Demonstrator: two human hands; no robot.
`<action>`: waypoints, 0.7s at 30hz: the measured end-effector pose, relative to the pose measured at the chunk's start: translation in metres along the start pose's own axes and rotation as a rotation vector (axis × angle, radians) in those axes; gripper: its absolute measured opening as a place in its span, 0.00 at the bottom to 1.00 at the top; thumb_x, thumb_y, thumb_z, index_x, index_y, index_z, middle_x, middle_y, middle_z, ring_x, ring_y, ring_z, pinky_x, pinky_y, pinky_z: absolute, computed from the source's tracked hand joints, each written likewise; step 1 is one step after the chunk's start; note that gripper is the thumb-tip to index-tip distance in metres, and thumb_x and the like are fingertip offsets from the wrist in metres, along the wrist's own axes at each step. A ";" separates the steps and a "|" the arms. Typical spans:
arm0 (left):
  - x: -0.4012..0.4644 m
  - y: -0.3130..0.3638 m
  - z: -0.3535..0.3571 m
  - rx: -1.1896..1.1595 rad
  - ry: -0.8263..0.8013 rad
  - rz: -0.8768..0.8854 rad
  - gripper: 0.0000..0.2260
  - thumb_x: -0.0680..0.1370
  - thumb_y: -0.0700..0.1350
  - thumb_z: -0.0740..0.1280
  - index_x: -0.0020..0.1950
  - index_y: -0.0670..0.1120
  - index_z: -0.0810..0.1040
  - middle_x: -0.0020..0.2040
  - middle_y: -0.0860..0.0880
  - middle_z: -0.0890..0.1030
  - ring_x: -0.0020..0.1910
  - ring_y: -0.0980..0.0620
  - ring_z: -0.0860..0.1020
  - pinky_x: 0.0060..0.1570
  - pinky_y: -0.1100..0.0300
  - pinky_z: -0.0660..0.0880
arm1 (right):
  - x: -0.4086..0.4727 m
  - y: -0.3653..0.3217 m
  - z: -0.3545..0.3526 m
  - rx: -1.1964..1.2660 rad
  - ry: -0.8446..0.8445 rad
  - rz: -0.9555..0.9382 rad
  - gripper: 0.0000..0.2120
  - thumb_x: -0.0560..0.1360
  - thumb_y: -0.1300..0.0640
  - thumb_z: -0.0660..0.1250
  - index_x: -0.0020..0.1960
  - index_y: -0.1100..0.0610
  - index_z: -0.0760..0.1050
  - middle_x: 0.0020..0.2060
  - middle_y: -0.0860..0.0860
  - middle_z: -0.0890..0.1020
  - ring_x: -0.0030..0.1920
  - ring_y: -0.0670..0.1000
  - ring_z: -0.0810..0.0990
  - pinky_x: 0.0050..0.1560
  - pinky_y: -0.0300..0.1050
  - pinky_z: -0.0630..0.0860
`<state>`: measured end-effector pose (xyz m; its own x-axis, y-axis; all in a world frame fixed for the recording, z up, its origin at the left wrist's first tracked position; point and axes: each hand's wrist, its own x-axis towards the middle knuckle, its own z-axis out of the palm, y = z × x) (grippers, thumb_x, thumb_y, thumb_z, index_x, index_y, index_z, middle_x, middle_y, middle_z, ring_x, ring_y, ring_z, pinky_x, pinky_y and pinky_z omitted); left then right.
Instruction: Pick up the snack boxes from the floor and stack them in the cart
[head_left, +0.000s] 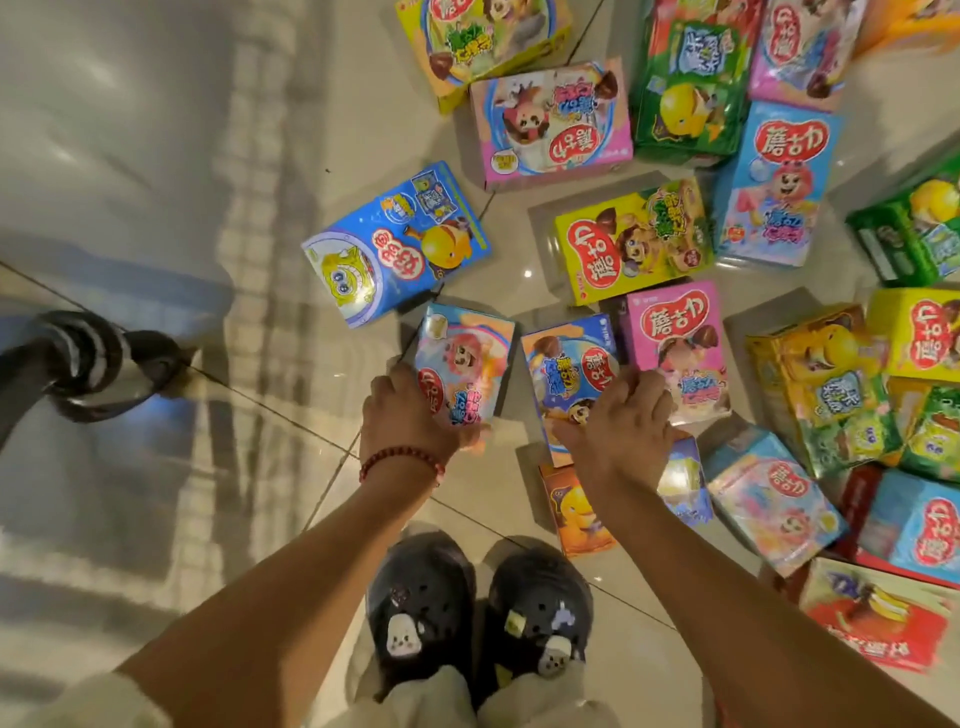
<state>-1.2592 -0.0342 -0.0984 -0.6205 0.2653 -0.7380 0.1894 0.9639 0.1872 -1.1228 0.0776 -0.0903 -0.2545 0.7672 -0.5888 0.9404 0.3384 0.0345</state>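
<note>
Several colourful snack boxes lie scattered on the tiled floor. My left hand (410, 415), with a red bead bracelet on the wrist, grips the lower end of a light blue snack box (467, 358); its fingers curl under the box's edge. My right hand (623, 421) is closed over the lower part of a dark blue snack box (566, 364) beside it, and touches the pink box (675, 343) to the right. An orange box (576, 514) lies partly under my right forearm. The cart itself cannot be made out.
A large blue box (395, 244) lies just beyond my left hand, with yellow (628, 244), pink (550, 124) and green (685, 88) boxes further out and a dense pile on the right. A dark curved bar (78, 364) sits at the left. My two dark shoes (421, 597) stand below.
</note>
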 end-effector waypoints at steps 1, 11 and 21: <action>0.002 0.000 0.002 -0.012 0.003 -0.006 0.45 0.57 0.59 0.80 0.65 0.42 0.63 0.59 0.43 0.72 0.59 0.45 0.71 0.59 0.52 0.70 | 0.001 0.000 0.004 0.019 0.002 0.030 0.44 0.65 0.40 0.73 0.68 0.66 0.61 0.64 0.63 0.65 0.66 0.63 0.64 0.63 0.57 0.66; -0.012 -0.007 0.004 -0.348 -0.051 -0.082 0.33 0.61 0.52 0.80 0.58 0.46 0.67 0.46 0.54 0.74 0.43 0.55 0.73 0.32 0.69 0.68 | -0.011 -0.001 0.013 0.494 0.050 0.012 0.33 0.67 0.48 0.76 0.60 0.64 0.63 0.55 0.61 0.75 0.56 0.61 0.76 0.50 0.50 0.74; -0.065 0.004 -0.074 -0.683 0.025 -0.087 0.27 0.60 0.50 0.81 0.52 0.47 0.71 0.43 0.55 0.79 0.42 0.59 0.78 0.37 0.66 0.75 | -0.040 -0.012 -0.068 0.561 0.130 -0.176 0.33 0.74 0.42 0.63 0.70 0.63 0.63 0.62 0.59 0.75 0.61 0.58 0.75 0.54 0.49 0.74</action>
<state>-1.2742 -0.0459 -0.0017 -0.6304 0.1785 -0.7555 -0.3793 0.7784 0.5003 -1.1392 0.0798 -0.0127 -0.4091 0.7982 -0.4423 0.8482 0.1539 -0.5068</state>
